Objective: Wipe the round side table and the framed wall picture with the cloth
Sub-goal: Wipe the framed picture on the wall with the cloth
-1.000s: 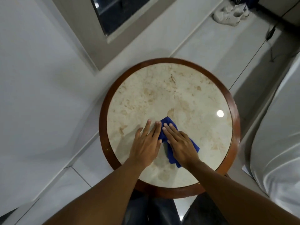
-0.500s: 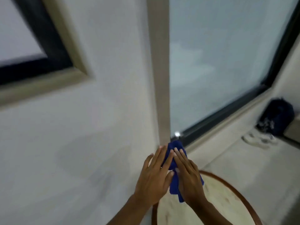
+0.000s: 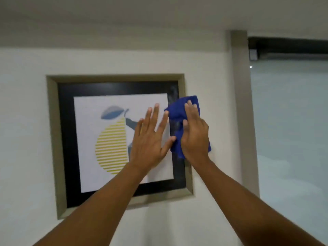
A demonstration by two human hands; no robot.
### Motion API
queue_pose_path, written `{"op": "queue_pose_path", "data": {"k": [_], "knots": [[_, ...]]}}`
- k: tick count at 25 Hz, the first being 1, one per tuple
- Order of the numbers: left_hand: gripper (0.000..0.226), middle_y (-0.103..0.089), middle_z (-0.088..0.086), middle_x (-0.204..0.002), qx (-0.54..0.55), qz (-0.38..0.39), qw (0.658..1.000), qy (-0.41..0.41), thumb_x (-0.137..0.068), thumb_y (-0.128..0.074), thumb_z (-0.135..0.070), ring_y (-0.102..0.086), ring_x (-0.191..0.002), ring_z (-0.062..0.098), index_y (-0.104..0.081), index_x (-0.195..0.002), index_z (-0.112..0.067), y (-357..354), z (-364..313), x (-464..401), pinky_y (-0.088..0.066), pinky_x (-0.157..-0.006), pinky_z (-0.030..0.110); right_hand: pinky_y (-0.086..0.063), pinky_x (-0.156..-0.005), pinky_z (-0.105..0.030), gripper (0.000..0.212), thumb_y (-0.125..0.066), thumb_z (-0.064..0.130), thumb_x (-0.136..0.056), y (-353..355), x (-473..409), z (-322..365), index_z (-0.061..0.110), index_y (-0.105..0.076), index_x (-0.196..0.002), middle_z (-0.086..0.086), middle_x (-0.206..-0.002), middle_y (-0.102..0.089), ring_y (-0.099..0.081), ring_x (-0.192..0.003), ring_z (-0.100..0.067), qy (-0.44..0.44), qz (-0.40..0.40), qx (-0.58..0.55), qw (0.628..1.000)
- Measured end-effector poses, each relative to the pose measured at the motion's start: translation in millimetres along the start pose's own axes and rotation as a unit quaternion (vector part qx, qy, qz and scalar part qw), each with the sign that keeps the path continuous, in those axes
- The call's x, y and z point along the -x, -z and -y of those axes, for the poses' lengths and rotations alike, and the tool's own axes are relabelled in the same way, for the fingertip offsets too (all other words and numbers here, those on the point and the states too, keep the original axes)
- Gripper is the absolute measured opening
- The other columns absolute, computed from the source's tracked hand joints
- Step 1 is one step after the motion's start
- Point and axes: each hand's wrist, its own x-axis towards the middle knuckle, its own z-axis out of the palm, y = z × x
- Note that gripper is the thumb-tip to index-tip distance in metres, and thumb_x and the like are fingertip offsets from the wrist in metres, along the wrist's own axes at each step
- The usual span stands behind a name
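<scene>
The framed wall picture (image 3: 67,139) hangs straight ahead, with a grey-beige frame, a black mat and a print of a striped yellow pear. My right hand (image 3: 194,137) presses the blue cloth (image 3: 183,105) flat against the frame's right side. My left hand (image 3: 150,139) lies open on the glass just left of the cloth, fingers spread, thumb touching the cloth's edge. The round side table is out of view.
White wall surrounds the picture. A grey-beige vertical trim (image 3: 243,103) runs to the right of it. Beyond the trim is a large window with a pale blind (image 3: 291,121) and a dark top rail (image 3: 287,45).
Both hands have lifted the cloth off the round table and raised it to the wall picture. My view has swung up from the table to the wall.
</scene>
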Motion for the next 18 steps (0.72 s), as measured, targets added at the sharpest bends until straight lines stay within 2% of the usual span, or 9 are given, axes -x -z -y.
{"op": "queue_pose_path", "data": {"k": [3, 5, 7, 9, 12, 18], "knots": [[0.082, 0.016, 0.008, -0.168, -0.085, 0.064, 0.993, 0.054, -0.094, -0.014, -0.072, 0.015, -0.154, 0.027, 0.006, -0.159, -0.025, 1, 51, -10, -0.007, -0.126, 0.051, -0.041, -0.105, -0.056, 0.046, -0.044, -0.004, -0.098, -20, -75, 8, -0.001, -0.042, -0.144, -0.02, -0.149, -0.045, -0.04, -0.139, -0.039, 0.022, -0.001, 0.051, 0.998], [0.085, 0.017, 0.012, -0.167, -0.106, 0.093, 0.989, 0.038, -0.094, -0.021, -0.071, 0.014, -0.154, 0.032, 0.0, -0.16, -0.023, -9, 70, 0, -0.012, -0.124, 0.056, -0.041, -0.105, -0.055, 0.044, -0.046, -0.003, -0.098, -29, -110, 3, -0.002, -0.044, -0.142, -0.019, -0.151, -0.042, -0.039, -0.14, -0.038, 0.024, 0.008, 0.086, 0.996], [0.083, 0.01, 0.013, -0.168, -0.117, 0.086, 0.989, 0.017, -0.095, -0.03, -0.069, 0.009, -0.155, 0.034, -0.009, -0.16, -0.022, -22, 79, 11, -0.013, -0.123, 0.057, -0.04, -0.104, -0.055, 0.045, -0.046, 0.003, -0.1, -41, -120, -7, -0.002, -0.041, -0.144, -0.02, -0.153, -0.038, -0.038, -0.14, -0.038, 0.034, 0.021, 0.12, 0.992], [0.08, 0.002, 0.011, -0.17, -0.11, 0.057, 0.992, 0.016, -0.095, -0.036, -0.066, 0.002, -0.155, 0.032, -0.015, -0.159, -0.023, -34, 79, 18, -0.011, -0.122, 0.054, -0.032, -0.112, -0.051, 0.052, -0.042, 0.02, -0.104, -58, -104, -22, 0.004, -0.028, -0.152, -0.014, -0.161, -0.025, -0.025, -0.148, -0.031, 0.036, 0.035, 0.189, 0.981], [0.079, -0.005, 0.007, -0.17, -0.095, 0.03, 0.995, 0.031, -0.094, -0.035, -0.068, -0.004, -0.155, 0.032, -0.019, -0.159, -0.024, -44, 73, 25, -0.008, -0.122, 0.052, -0.012, -0.122, -0.042, 0.069, -0.026, 0.051, -0.102, -82, -57, -36, 0.013, -0.01, -0.157, -0.005, -0.165, -0.008, -0.006, -0.152, -0.021, 0.023, 0.038, 0.259, 0.965], [0.08, -0.017, 0.011, -0.167, -0.123, 0.028, 0.992, -0.014, -0.094, -0.032, -0.068, -0.014, -0.153, 0.034, -0.022, -0.158, -0.022, -50, 71, 53, -0.016, -0.119, 0.056, -0.009, -0.118, -0.04, 0.076, -0.018, 0.06, -0.098, -92, 89, -55, 0.009, -0.017, -0.155, -0.009, -0.164, -0.015, -0.019, -0.148, -0.03, -0.035, 0.057, 0.279, 0.958]]}}
